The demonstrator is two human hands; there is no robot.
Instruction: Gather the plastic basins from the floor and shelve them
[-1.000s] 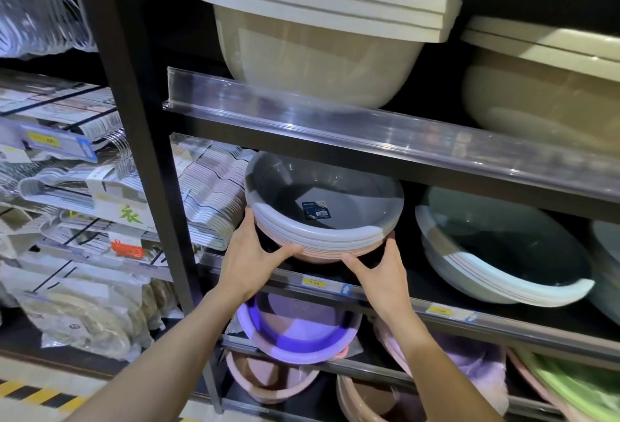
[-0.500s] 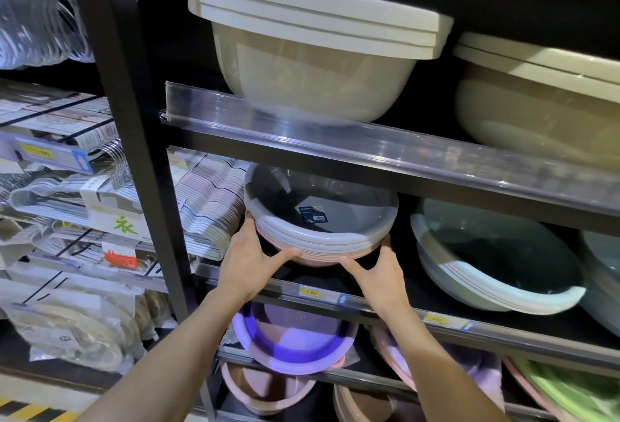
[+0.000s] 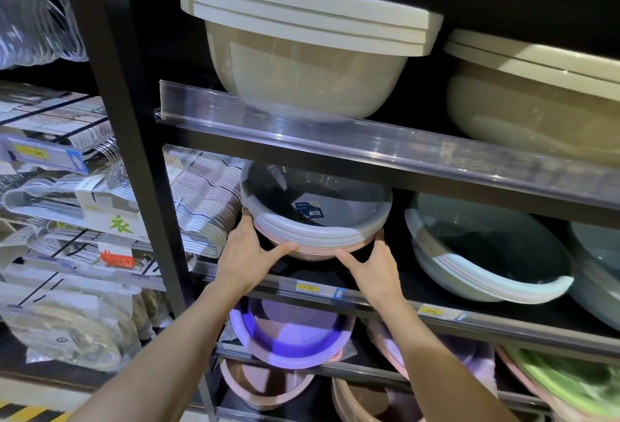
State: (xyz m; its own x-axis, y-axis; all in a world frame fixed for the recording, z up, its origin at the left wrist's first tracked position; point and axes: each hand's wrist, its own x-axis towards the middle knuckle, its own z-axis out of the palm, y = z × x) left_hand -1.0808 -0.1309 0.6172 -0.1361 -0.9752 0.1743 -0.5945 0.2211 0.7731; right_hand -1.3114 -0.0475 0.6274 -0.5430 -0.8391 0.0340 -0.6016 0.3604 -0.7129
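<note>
A nested stack of round basins (image 3: 315, 216), grey on top and pink beneath, sits tilted toward me at the left end of the middle shelf (image 3: 379, 304). A dark label lies inside the top basin. My left hand (image 3: 250, 255) grips the stack's lower left rim, thumb under the front edge. My right hand (image 3: 372, 265) holds the lower right rim, thumb stretched along the underside. Both forearms reach up from below.
Pale blue basins (image 3: 486, 253) lean to the right on the same shelf. Large beige tubs (image 3: 302, 39) fill the shelf above, behind a clear rail. Purple (image 3: 292, 337), pink and green basins sit below. A black upright (image 3: 131, 139) separates stacked hangers (image 3: 208, 206) at left.
The stack has gone slightly deeper into the shelf with both hands still on its rim. The camera has drawn a little closer.
</note>
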